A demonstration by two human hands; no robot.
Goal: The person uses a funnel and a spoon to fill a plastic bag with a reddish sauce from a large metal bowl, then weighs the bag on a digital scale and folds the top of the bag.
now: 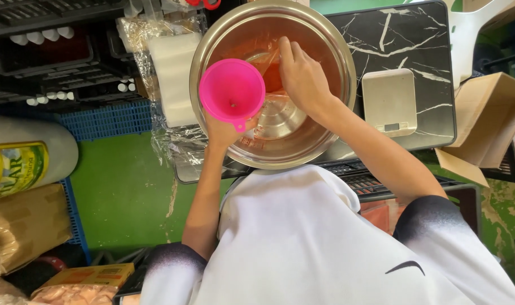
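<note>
A steel bowl (212,42) is seen at upper centre. A pink funnel (232,89), mouth facing the camera, axis toward the lens, is gripped from below by the left hand (223,131). A clear bag (267,59) inside the bowl is pinched by the right hand (302,76).

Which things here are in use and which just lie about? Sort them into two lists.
In use: pink funnel, held by the left hand; clear bag of orange liquid, gripped by the right hand; steel bowl.

Lying about: small scale, cardboard box, black crates, stack of white sheets.
</note>
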